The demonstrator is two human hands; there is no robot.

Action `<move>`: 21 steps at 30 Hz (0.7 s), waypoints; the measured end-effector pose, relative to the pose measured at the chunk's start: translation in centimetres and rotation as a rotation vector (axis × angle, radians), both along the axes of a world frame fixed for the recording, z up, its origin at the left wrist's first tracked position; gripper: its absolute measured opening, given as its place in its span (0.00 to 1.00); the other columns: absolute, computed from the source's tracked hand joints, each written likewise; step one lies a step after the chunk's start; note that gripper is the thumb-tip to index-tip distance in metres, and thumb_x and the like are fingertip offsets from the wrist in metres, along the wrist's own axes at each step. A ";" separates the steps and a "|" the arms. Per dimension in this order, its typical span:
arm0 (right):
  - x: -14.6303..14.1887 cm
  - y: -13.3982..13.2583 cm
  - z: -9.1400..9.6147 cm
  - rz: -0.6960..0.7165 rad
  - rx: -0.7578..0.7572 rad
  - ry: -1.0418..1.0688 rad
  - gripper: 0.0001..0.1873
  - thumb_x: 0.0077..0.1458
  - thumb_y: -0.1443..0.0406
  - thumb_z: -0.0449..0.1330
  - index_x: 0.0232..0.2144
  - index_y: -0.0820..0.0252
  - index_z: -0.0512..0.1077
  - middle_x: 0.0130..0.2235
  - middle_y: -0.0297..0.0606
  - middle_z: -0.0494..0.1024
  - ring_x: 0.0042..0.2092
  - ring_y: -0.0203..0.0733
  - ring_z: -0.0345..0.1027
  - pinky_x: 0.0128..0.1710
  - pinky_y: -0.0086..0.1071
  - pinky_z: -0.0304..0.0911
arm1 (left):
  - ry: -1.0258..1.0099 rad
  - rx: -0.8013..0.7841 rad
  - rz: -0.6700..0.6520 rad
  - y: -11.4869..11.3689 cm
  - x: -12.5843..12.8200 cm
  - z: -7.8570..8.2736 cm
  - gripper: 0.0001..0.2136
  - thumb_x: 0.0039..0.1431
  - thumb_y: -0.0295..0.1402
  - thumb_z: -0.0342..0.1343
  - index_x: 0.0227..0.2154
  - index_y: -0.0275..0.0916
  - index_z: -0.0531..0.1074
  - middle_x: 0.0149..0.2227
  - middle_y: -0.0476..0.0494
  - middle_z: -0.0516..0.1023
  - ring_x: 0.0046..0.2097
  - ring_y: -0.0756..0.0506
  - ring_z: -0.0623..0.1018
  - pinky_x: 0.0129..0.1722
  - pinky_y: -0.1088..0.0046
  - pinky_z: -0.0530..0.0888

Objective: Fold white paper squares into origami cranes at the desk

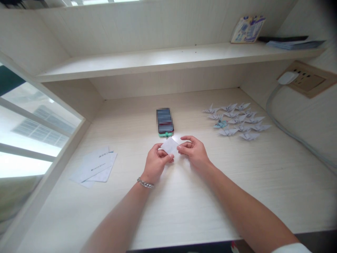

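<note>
A small folded square of white paper (170,146) is held up over the desk, one corner pointing away from me. My left hand (157,158) pinches its left and near side, thumb in front. At the right corner, my right hand (193,151) grips the paper between thumb and index finger. Just beyond the paper lies a phone (164,119) with a blurred screen and a green piece at its near end. Several folded paper cranes (238,119) stand in a cluster to the right, mostly white. Among them is a light blue paper figure (220,124).
Loose white paper sheets (98,167) lie on the left of the desk. A shelf (158,61) runs across the back, bearing a small box (248,30) and flat dark items. On the right wall, a white plug (288,77) sits in a socket, its cable (286,131) trailing down.
</note>
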State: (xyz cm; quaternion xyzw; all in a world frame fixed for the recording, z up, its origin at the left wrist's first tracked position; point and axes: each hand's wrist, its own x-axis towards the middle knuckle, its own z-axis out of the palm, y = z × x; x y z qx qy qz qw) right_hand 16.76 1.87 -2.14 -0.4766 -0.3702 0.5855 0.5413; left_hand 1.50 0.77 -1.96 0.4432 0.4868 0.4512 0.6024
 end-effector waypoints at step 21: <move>-0.4 -0.2 -0.8 0.169 0.075 -0.130 0.21 0.39 0.63 0.65 0.38 0.60 0.66 0.20 0.27 0.69 0.23 0.35 0.66 0.26 0.30 0.63 | -0.041 0.003 -0.019 -0.1 -0.5 0.0 0.18 0.40 0.32 0.64 0.36 0.34 0.68 0.26 0.46 0.76 0.28 0.48 0.76 0.32 0.72 0.73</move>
